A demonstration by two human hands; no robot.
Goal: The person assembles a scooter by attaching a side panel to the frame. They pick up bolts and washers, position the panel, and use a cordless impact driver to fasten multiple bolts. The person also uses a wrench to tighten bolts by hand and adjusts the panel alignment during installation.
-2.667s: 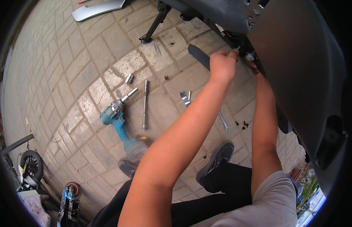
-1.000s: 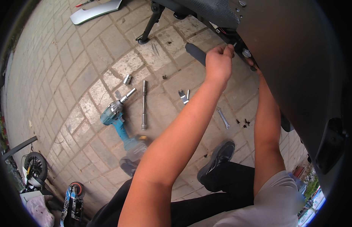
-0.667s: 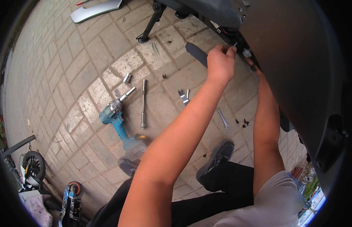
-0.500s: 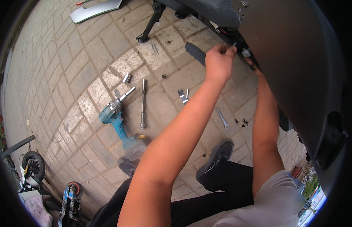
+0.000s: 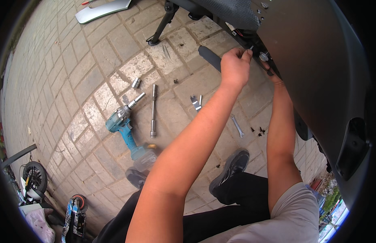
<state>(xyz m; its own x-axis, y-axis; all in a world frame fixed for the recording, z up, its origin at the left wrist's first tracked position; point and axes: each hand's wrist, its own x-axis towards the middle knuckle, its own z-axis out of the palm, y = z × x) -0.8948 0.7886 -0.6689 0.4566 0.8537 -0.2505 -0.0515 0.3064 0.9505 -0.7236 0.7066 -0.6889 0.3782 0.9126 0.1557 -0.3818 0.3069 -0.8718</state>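
Note:
My left hand (image 5: pixel 235 67) is closed in a pinch at the underside of a dark vehicle body, beside an opening with wires. A small bit of shiny metal shows at its fingertips, too little to name. A round silvery fitting (image 5: pixel 263 56) sits just right of the fingertips. Close by, my right hand (image 5: pixel 275 76) reaches up under the edge of the large dark body panel (image 5: pixel 313 56). Most of its fingers are hidden there. Behind the left hand a dark grey padded bar (image 5: pixel 209 58) sticks out.
On the paving lie a teal cordless impact wrench (image 5: pixel 125 125), a long socket extension (image 5: pixel 153 111), a loose socket (image 5: pixel 136 82), a wrench (image 5: pixel 237 126), a flat trim tool (image 5: pixel 195 103) and several small dark clips (image 5: pixel 261 131). A kickstand (image 5: pixel 161 26) stands beyond; a scooter (image 5: pixel 74 214) is at lower left.
My right forearm has shifted slightly to the left. The left hand keeps its pinch at nearly the same spot beside the fitting.

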